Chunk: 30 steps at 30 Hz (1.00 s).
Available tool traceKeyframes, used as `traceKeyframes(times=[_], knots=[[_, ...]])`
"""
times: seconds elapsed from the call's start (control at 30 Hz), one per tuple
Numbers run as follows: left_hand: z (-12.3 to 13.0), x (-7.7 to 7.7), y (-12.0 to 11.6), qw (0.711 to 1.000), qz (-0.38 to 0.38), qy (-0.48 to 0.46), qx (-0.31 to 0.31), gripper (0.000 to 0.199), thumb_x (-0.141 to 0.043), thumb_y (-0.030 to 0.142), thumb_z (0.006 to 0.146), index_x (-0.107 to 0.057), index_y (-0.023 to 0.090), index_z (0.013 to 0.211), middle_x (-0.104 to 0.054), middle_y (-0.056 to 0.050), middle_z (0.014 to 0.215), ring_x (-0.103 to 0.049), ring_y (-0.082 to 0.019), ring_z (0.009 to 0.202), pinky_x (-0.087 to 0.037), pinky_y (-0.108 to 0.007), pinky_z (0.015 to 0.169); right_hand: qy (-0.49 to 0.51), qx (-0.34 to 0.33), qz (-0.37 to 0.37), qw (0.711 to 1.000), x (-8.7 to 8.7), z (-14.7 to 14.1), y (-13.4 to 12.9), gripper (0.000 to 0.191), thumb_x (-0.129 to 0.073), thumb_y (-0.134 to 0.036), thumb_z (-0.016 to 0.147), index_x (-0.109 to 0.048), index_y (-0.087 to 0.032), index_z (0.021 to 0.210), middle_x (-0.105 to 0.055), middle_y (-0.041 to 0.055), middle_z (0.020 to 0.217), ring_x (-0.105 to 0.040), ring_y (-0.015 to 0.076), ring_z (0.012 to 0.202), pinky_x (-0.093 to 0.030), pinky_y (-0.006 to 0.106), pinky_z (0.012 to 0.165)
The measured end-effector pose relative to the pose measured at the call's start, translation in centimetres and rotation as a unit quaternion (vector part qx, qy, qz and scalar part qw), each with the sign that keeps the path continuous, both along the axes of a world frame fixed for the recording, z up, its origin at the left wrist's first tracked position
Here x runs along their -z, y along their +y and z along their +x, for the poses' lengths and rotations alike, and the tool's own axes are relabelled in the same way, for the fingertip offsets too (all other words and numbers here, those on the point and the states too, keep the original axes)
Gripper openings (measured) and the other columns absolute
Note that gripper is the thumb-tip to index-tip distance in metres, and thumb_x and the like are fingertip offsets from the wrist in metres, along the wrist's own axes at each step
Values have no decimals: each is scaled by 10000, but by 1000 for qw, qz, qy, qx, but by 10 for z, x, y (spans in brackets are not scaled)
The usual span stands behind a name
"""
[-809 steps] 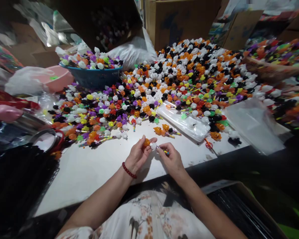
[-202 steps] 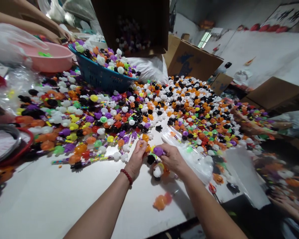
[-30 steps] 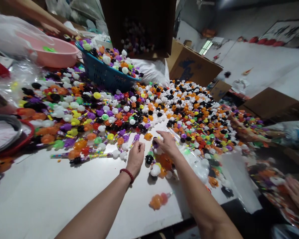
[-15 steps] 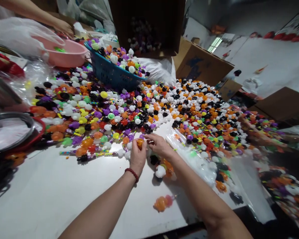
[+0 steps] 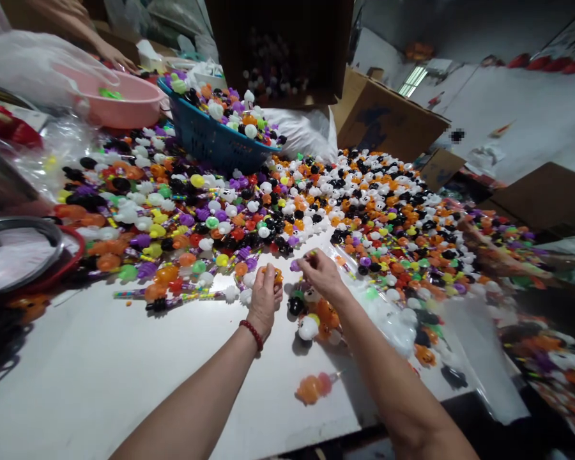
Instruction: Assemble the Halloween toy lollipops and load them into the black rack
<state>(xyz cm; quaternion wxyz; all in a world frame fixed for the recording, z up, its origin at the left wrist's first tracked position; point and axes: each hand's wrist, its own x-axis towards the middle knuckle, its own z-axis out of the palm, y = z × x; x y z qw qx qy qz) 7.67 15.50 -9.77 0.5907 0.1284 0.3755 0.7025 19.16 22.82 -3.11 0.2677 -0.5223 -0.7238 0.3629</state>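
While the left hand (image 5: 264, 295) grips an orange toy (image 5: 278, 276) above the white table (image 5: 100, 370), the right hand (image 5: 322, 276) pinches a purple toy (image 5: 295, 265) near it, apparently for fine control. A toy cluster (image 5: 326, 313) lies nearby, seemingly for easy reach.

Orange piece (image 5: 277, 276), purple piece (image 5: 295, 265)

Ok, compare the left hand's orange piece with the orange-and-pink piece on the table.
The orange piece is held in the left hand, partly covered; the orange-and-pink piece lies on the white table, uncovered. The first shows no pink; the second does. Both share orange.
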Motion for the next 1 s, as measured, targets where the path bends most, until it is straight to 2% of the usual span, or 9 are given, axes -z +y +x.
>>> traceKeyframes(times=[0.1,0.23,0.43,0.67,0.87,1.0], knots=[[1,-5,2,997,54,-54,28,419,-671,543,800,-405,223,849,-453,68,613,-330,-39,436,-234,-155,420,155,41,-89,983,-4,14,-26,343,-703,-497,782,-532,-213,872,-594,-39,601,-560,134,539,-459,249,533],[2,-8,2,987,72,-115,90,385,-681,467,814,-389,216,836,-495,48,634,-376,-42,452,-270,-152,442,220,66,-111,967,-4,20,-46,363,-788,-467,714,-580,-201,848,-610,-40,634,-582,111,568,-480,227,561],[3,-9,0,985,65,-114,112,391,-669,491,822,-402,206,841,-499,42,637,-382,-45,452,-290,-153,440,211,67,-135,966,-5,21,-46,384,-818,-467,669,-588,-198,818,-609,-44,668,-570,100,558,-490,225,537],[6,-4,1,981,81,-109,137,390,-631,520,850,-390,213,860,-481,52,663,-385,-42,461,-298,-158,446,217,58,-147,963,-1,20,-44,423,-831,-490,637,-600,-188,821,-650,-13,692,-630,138,611,-528,268,598],[10,-4,-2,984,63,-100,131,423,-634,539,843,-354,224,861,-430,77,657,-330,-25,450,-261,-145,437,160,16,-117,980,6,19,-44,344,-774,-478,715,-606,-199,826,-666,1,717,-621,151,605,-503,263,553],[12,-2,-5,993,43,-56,98,425,-610,567,849,-344,238,883,-455,67,693,-401,-46,485,-305,-166,458,161,13,-121,979,10,10,-46,317,-759,-458,735,-581,-210,821,-670,0,722,-655,178,671,-532,288,612]])
